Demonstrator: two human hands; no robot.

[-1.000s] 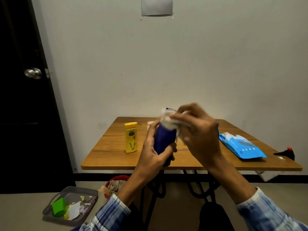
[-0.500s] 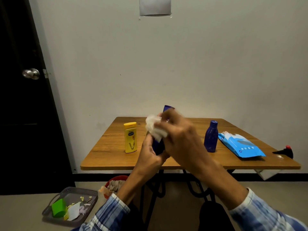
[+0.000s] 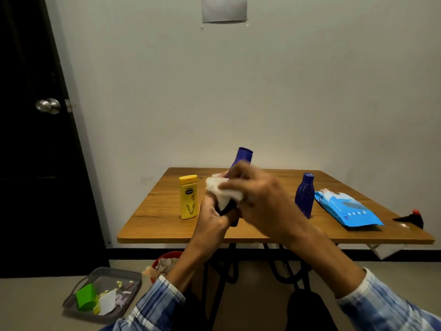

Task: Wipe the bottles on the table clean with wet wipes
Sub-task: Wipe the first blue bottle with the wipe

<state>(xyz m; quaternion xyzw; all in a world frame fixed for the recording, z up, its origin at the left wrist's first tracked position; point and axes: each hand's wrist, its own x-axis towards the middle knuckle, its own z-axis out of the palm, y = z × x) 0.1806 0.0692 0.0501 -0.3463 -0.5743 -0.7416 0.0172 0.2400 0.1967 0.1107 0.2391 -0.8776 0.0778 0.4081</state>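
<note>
Flanking the held bottle (image 3: pixel 244 156) stand a yellow bottle (image 3: pixel 189 197) and blue bottle (image 3: pixel 304 196)

white wall (image 3: pixel 286 91), black door (image 3: pixel 28 163), wooden table (image 3: pixel 162 225).

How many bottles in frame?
3: yellow bottle standing on the table; blue bottle held in left hand, right hand pressing a wipe to it; second blue bottle standing beside wipes pack. Hands may hide more.
</note>
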